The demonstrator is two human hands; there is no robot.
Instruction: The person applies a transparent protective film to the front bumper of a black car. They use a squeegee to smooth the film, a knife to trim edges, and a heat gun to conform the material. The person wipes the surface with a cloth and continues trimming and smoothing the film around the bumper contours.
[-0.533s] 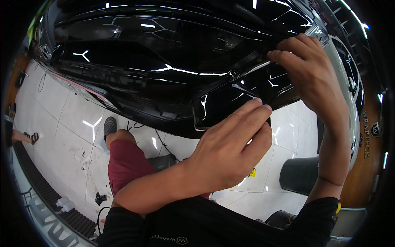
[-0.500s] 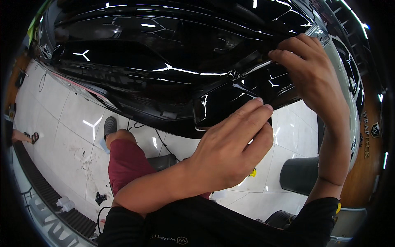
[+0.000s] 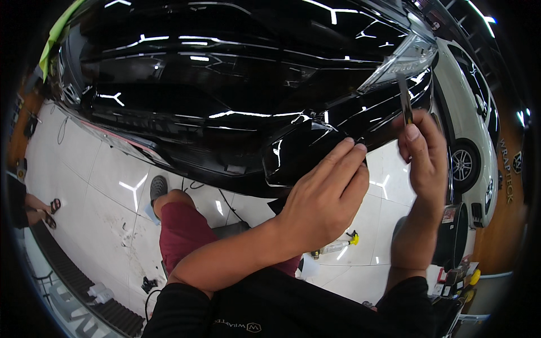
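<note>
A glossy black car body panel [image 3: 225, 96] fills the upper part of the view, with light reflections across it. My left hand [image 3: 324, 194] is at its lower right corner, fingers closed together at the edge of a piece of shiny black film [image 3: 301, 146]; the thumb side is partly hidden. In my right hand [image 3: 425, 152] is a slim utility knife [image 3: 406, 98], gripped between thumb and fingers, its blade pointing up and away from me. The knife stands just below a clear car lamp [image 3: 397, 65] and appears apart from the panel.
A pale car [image 3: 468, 101] stands at the right, near a dark bin [image 3: 451, 236] and a cluster of small boxes [image 3: 448, 281]. On the tiled floor [image 3: 96, 180] lie a spray bottle [image 3: 338, 246] and cables. Another person's foot [image 3: 53, 207] shows at far left.
My right hand has moved down and away from the panel's edge, and a knife now shows in it. My left hand stays nearly in place. The view has shifted, uncovering the lamp.
</note>
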